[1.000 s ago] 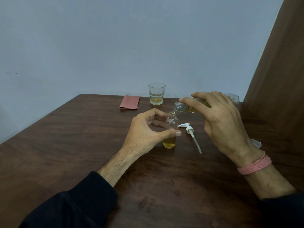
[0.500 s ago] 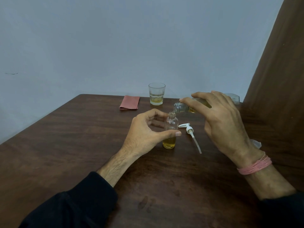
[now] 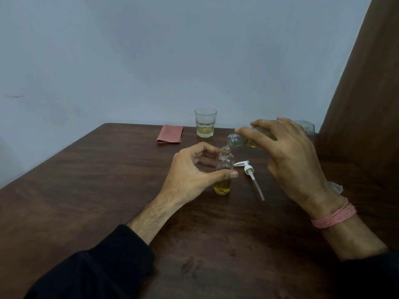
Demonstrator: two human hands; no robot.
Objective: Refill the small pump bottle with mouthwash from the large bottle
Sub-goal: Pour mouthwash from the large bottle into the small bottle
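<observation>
hands: left [image 3: 190,175] grips small bottle [image 3: 223,169] | right [image 3: 287,156] tilts large bottle [image 3: 239,140] | table [image 3: 86,190] left open

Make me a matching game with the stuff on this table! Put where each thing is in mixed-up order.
Things:
1. small bottle
2. big bottle
3. pump
4. glass

Places:
A. lying flat on the table
B. tipped in the right hand
C. standing at the far edge
D. upright in the left hand

Pairs: 1-D, 2-B, 3-A, 4-C
</observation>
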